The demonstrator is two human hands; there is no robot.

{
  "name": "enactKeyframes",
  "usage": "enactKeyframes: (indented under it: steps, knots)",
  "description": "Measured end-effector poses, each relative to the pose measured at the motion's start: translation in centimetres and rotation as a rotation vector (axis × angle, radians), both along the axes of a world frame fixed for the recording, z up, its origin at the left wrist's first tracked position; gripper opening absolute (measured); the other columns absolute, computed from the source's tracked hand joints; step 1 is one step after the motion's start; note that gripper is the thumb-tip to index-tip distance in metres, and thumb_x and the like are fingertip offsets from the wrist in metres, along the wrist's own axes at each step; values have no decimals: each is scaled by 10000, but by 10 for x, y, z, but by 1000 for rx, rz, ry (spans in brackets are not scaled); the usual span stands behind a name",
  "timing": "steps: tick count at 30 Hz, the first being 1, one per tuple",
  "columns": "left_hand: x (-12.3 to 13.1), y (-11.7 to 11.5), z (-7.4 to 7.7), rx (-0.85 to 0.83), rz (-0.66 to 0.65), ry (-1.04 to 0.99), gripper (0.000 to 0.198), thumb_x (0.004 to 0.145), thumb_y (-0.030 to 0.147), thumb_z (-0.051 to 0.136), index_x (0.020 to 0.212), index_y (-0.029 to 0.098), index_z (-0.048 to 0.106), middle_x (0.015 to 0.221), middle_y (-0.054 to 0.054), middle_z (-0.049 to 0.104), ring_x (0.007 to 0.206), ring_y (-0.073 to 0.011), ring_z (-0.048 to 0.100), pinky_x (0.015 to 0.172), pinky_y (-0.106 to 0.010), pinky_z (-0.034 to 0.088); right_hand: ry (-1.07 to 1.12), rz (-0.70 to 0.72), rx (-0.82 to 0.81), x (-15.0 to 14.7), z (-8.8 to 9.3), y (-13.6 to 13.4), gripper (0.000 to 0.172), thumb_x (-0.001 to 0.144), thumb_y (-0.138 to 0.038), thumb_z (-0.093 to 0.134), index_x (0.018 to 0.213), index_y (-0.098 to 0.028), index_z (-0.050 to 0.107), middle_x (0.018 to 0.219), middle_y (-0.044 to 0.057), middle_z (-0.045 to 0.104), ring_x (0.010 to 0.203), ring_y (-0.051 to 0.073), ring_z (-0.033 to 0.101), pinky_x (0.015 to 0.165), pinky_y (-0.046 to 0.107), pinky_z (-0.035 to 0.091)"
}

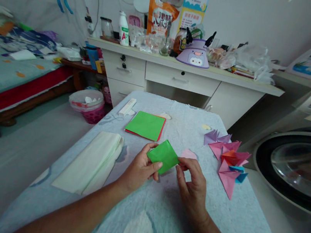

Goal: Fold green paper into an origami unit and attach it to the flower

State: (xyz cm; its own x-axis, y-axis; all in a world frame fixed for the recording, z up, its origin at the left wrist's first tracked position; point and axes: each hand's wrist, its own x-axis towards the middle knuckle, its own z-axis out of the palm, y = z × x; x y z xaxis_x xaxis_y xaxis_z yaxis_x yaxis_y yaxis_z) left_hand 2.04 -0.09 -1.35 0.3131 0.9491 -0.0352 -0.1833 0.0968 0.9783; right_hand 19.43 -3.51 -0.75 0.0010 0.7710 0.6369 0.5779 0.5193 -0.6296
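On the left of the table (151, 104), a pale folded bundle (87, 162) is laid slanting. Farther off, just right of it, a stack of square paper sheets (146, 126) is seen, green uppermost. By the left hand (141, 165), closed with thumb above and fingers beneath, a green folded paper (163, 156) is held above the table. It is turned as a diamond: one corner is pointed away from the person, one toward each side; no clear long axis is shown. Its right corner is met by the half-curled right hand (192, 182); whether it is pinched there cannot be told. Farther right, folded paper pieces (230, 155) are clustered.
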Motion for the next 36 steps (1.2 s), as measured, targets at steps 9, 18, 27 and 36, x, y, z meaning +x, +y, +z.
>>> enactKeyframes:
  steps: [9, 18, 27, 36]
  knots:
    - [-3, -7, -2, 91, -11, 87, 582, 901, 392, 562, 1344, 235, 218, 501, 86, 593, 406, -97, 535, 442, -156, 365, 70, 54, -31, 1, 1, 0, 186, 886, -120, 539, 1024, -242, 570, 885, 25, 557, 806, 176, 551, 710, 322, 474]
    - [-4, -3, -6, 84, 34, 70, 363, 920, 432, 502, 1174, 276, 295, 597, 122, 429, 405, -53, 405, 419, -146, 302, 370, 221, -250, 4, -3, 5, 38, 870, -239, 604, 906, -230, 595, 919, 36, 536, 885, 185, 545, 760, 318, 490]
    - [-5, -8, -5, 122, -59, 111, 478, 923, 406, 499, 1317, 244, 282, 507, 94, 536, 437, -96, 502, 491, -180, 397, 517, 247, -359, 9, -7, 10, 134, 832, -340, 661, 847, -221, 602, 928, 39, 525, 897, 193, 546, 765, 314, 511]
    - [-5, -8, -9, 174, -106, 169, 338, 957, 363, 442, 1247, 229, 330, 537, 63, 578, 453, -118, 592, 455, -178, 424, 529, 244, -408, 8, -9, 11, 184, 828, -347, 666, 941, -229, 582, 917, 22, 518, 842, 170, 538, 718, 283, 501]
